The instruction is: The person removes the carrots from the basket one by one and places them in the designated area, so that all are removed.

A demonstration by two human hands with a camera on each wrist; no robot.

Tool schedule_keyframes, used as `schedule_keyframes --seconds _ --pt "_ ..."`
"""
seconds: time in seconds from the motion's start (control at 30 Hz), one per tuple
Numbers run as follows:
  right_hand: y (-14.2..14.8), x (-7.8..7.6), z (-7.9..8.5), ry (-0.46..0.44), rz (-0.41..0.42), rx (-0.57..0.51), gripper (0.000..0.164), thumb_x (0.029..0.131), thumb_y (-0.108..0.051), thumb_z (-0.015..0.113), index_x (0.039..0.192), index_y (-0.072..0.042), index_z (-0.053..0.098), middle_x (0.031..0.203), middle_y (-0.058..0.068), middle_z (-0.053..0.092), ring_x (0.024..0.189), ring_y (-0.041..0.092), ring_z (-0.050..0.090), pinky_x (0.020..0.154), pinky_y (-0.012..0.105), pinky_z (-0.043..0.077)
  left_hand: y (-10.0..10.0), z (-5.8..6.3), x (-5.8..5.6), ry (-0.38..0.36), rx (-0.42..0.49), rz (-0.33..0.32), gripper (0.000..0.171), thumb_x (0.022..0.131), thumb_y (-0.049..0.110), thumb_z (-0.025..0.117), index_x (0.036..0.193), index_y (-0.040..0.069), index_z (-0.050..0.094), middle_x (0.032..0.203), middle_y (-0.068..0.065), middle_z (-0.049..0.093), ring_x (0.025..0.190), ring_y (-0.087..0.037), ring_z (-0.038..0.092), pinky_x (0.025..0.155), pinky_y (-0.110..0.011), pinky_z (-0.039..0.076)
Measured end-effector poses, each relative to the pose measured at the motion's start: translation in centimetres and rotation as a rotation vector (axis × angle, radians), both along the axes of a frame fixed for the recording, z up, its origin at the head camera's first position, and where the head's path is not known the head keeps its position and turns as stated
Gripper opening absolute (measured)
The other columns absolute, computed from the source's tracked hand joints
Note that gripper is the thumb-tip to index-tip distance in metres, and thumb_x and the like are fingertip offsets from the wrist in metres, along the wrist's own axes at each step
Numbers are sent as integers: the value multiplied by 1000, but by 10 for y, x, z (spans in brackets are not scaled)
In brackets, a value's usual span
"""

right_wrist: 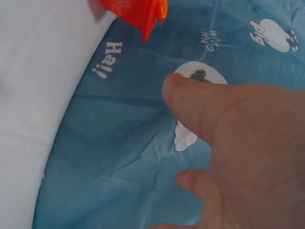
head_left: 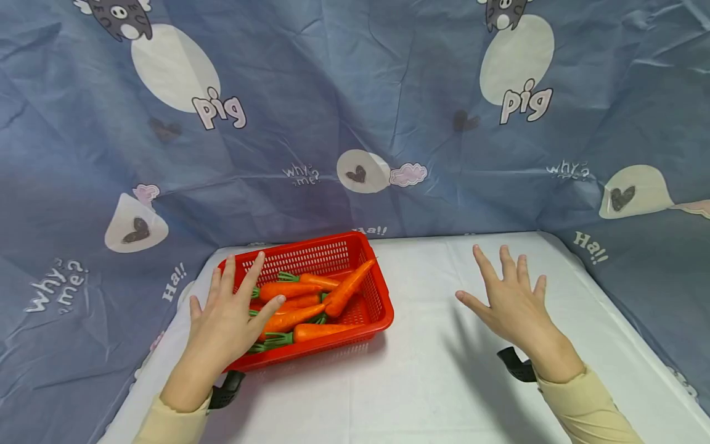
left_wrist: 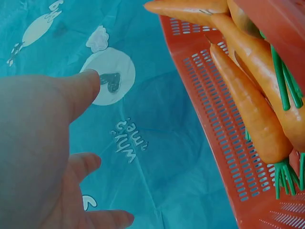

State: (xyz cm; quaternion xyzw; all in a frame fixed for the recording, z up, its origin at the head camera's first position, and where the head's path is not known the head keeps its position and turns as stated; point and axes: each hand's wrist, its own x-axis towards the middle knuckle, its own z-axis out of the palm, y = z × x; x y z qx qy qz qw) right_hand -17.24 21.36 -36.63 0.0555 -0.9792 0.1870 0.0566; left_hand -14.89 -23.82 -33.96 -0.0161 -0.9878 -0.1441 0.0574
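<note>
A red plastic basket [head_left: 383, 308] with slotted walls stands on the left half of the table. Several orange carrots [head_left: 346, 288] with green stem ends lie in it, one leaning up onto the right rim. My left hand [head_left: 224, 320] is spread over the basket's left side, fingers straight, holding nothing; it hides part of the rim and some carrots. In the left wrist view the basket [left_wrist: 202, 107] is beside the thumb. Well to the right of the basket, my right hand [head_left: 513, 305] hovers above the table with its fingers fanned out, holding nothing.
A white cloth covers the table [head_left: 410, 382]. Behind it and at both sides hangs a blue printed curtain [head_left: 310, 74] with pig drawings and lettering. Each wrist wears a black strap mount [head_left: 517, 365].
</note>
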Motion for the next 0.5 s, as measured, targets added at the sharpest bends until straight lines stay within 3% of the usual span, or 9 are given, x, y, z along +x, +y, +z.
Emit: schedule_keyframes --seconds 0.1,0.17,0.27,0.33,0.5 --pt "-4 1 1 2 12 -2 93 103 -59 64 174 -22 16 172 40 10 154 72 8 112 93 9 -4 0 1 5 -7 4 93 102 73 53 173 40 3 178 -29 4 160 -61 13 110 -95 9" --pt "-6 1 1 14 21 -1 92 103 -57 65 173 -21 19 172 40 13 154 71 13 113 92 12 -7 0 2 23 -19 4 93 102 71 54 174 37 5 177 -32 8 156 -63 22 110 -93 19" --pt "-12 1 2 55 40 -2 88 102 -54 68 171 -20 26 171 39 20 152 69 23 114 89 19 -14 -1 4 49 -30 9 94 103 68 56 174 34 7 173 -36 16 143 -67 40 100 -87 39" --pt "-16 0 3 86 58 0 84 102 -51 70 170 -19 31 168 38 27 148 69 31 114 87 23 -19 0 5 54 -26 14 94 103 67 57 175 30 9 170 -38 20 136 -69 45 94 -85 45" --pt "-29 -3 4 152 119 29 77 100 -44 75 165 -19 42 161 36 42 135 65 50 106 81 40 -34 1 6 27 9 40 94 104 67 56 175 26 10 164 -42 26 135 -70 43 99 -87 41"
